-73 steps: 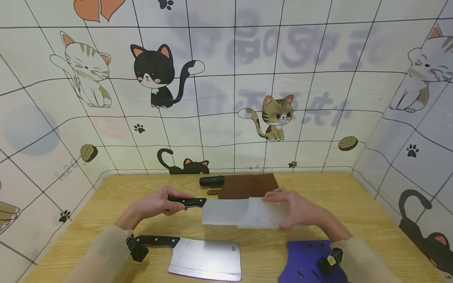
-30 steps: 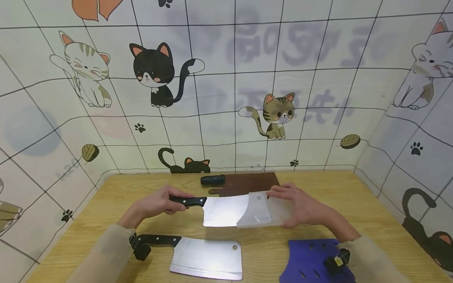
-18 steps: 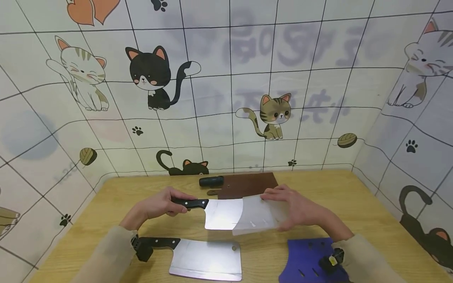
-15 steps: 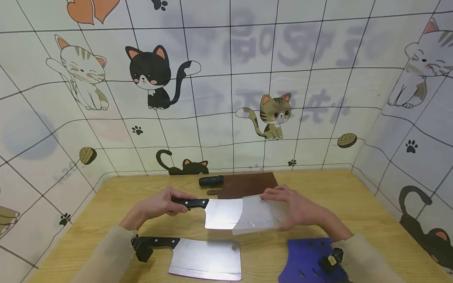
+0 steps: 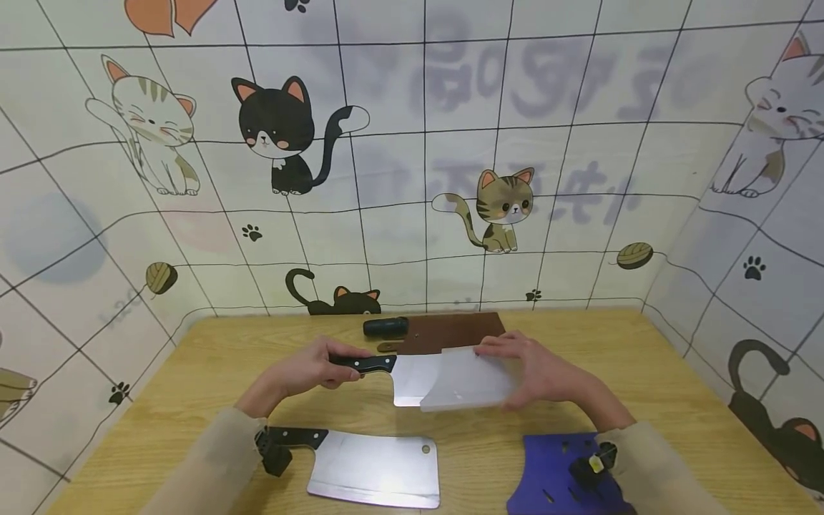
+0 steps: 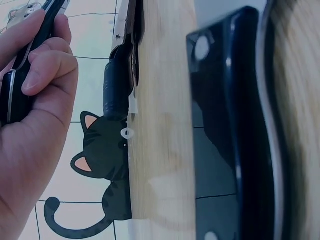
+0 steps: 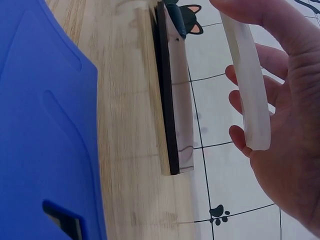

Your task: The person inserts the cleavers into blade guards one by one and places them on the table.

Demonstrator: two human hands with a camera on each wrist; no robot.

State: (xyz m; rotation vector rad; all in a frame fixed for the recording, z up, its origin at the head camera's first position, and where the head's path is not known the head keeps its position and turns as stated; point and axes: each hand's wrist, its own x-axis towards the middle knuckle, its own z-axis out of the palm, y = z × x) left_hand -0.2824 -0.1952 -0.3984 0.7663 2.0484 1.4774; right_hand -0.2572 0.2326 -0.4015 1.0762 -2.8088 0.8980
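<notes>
My left hand (image 5: 309, 373) grips the black riveted handle of a cleaver (image 5: 412, 378), which is raised over the table with its blade pointing right. A translucent white blade guard (image 5: 466, 380) covers the outer part of that blade; the bare steel near the handle still shows. My right hand (image 5: 543, 372) holds the guard from its far end, fingers on top and thumb below. In the right wrist view the guard (image 7: 252, 85) appears edge-on between fingers and thumb. A second cleaver (image 5: 376, 468) lies flat on the table below, its handle near my left wrist.
A blue slotted plastic piece (image 5: 547, 472) lies under my right wrist. At the back of the wooden table (image 5: 579, 343) are a brown board-like piece (image 5: 457, 330) and a black cylindrical object (image 5: 385, 328). A cat-patterned covering (image 5: 386, 236) rises behind.
My left hand has moved right with the cleaver, and less bare blade shows outside the guard than before. My right hand keeps hold of the guard in nearly the same spot.
</notes>
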